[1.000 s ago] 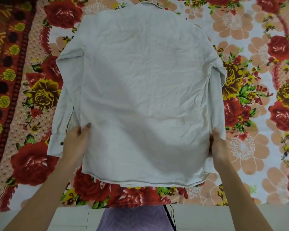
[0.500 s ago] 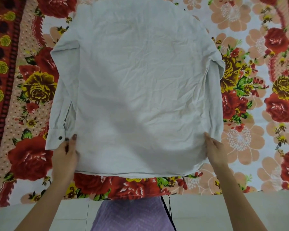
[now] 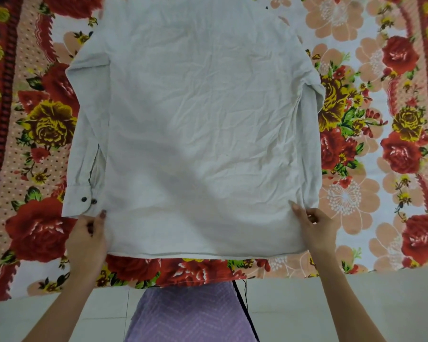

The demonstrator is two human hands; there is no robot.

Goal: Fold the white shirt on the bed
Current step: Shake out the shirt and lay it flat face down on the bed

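The white shirt [image 3: 203, 124] lies flat and back side up on the floral bedsheet [image 3: 371, 169], its hem nearest me and its collar end cut off by the top of the view. Both sleeves lie along its sides; the left cuff [image 3: 79, 201] shows two dark buttons. My left hand [image 3: 89, 233] pinches the bottom left corner of the hem, thumb on top of the cloth. My right hand [image 3: 316, 230] grips the bottom right corner the same way.
The bed's near edge [image 3: 307, 276] runs across the lower view, with pale floor tiles [image 3: 356, 304] beyond it toward me. My purple garment [image 3: 190, 314] fills the bottom centre. The sheet's dark red border [image 3: 0, 119] runs down the far left.
Both hands slid down the shirt's sides from mid-height to the hem corners. The shirt sits lower and larger in view as the camera moved closer.
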